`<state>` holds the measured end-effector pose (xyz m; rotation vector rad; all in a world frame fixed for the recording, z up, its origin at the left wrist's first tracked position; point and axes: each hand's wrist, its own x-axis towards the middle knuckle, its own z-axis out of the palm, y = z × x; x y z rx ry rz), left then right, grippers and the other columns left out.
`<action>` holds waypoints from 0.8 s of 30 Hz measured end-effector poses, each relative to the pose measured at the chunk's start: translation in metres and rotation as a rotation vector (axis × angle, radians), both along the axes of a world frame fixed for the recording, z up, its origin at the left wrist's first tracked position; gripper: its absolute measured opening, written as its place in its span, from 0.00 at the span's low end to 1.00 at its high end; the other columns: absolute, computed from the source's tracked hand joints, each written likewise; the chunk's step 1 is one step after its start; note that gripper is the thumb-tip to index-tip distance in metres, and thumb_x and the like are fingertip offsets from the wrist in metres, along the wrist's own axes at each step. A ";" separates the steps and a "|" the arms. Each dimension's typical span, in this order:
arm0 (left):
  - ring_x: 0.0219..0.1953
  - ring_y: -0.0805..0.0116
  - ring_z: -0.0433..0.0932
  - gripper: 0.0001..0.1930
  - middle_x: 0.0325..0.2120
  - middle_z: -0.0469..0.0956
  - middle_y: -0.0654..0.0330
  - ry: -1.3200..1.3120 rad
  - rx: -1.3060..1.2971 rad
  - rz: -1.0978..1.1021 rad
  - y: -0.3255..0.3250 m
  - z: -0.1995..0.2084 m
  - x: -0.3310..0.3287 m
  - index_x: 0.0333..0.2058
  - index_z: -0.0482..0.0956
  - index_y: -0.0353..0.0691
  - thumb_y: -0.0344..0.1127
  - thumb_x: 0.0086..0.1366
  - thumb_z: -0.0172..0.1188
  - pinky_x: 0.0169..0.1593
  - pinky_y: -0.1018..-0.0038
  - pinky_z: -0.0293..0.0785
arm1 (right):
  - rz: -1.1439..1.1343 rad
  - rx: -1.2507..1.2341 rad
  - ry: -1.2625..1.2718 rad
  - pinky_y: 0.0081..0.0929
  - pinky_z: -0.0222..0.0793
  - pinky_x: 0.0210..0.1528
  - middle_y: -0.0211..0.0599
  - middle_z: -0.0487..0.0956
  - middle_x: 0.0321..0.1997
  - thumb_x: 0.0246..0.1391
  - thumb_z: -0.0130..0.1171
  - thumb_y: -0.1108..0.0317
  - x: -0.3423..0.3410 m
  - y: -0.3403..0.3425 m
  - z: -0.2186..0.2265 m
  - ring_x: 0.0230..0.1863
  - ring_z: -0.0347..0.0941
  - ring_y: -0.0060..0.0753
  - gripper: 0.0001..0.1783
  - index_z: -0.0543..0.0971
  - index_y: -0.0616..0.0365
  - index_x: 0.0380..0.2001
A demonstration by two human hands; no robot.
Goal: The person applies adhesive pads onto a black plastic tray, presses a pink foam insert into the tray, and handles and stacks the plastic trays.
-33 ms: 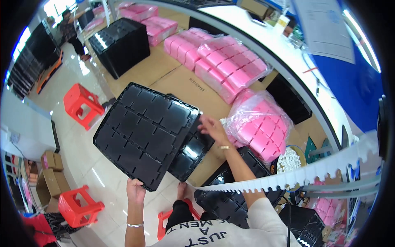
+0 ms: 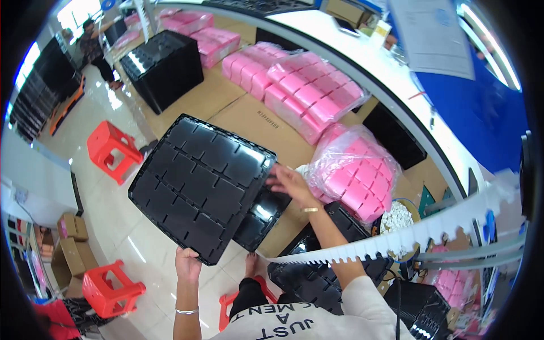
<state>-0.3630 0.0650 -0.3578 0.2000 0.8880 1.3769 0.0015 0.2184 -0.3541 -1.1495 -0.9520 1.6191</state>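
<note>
A large black plastic tray [image 2: 198,184] with rows of ribs and slots is held up tilted in front of me. My left hand [image 2: 188,264] is closed on its near corner, the thumb on the upper face. My right hand [image 2: 292,184] is at the tray's right edge, its fingers extended and apart, seemingly touching the rim. Partly hidden beneath lies a second glossy black tray [image 2: 262,214], resting on the cardboard-covered surface [image 2: 243,122].
Pink slotted foam blocks [image 2: 317,85] in clear film line the back, and a wrapped bundle [image 2: 360,175] stands right. A tall black tray stack [image 2: 161,71] is far left. More black trays [image 2: 317,277] lie near my right arm. Red stools [image 2: 113,150] stand on the floor. A white toothed strip [image 2: 396,238] crosses the right.
My right hand has moved slightly left, onto the tray's right edge. The left hand keeps its grip on the corner, and the tray has hardly moved.
</note>
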 end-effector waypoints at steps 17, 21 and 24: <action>0.37 0.69 0.79 0.18 0.36 0.80 0.61 0.078 0.184 -1.038 0.123 0.038 0.233 0.42 0.76 0.34 0.17 0.50 0.52 0.45 0.74 0.77 | -0.990 0.102 0.280 0.30 0.79 0.48 0.36 0.81 0.46 0.64 0.58 0.66 0.129 -0.241 0.056 0.45 0.80 0.30 0.12 0.74 0.60 0.47; 0.31 0.72 0.79 0.12 0.28 0.76 0.62 -0.043 0.083 -1.154 0.183 -0.064 0.233 0.38 0.76 0.36 0.19 0.54 0.54 0.38 0.74 0.78 | -1.075 0.002 0.252 0.32 0.81 0.45 0.44 0.81 0.43 0.64 0.58 0.60 0.141 -0.247 0.032 0.43 0.82 0.37 0.16 0.72 0.64 0.43; 0.46 0.62 0.79 0.25 0.39 0.80 0.58 0.076 0.162 -1.277 0.138 -0.040 0.314 0.47 0.76 0.32 0.19 0.46 0.56 0.55 0.71 0.72 | -1.026 -0.153 0.111 0.33 0.82 0.46 0.53 0.79 0.48 0.67 0.53 0.50 0.171 -0.305 0.019 0.45 0.82 0.43 0.29 0.66 0.69 0.52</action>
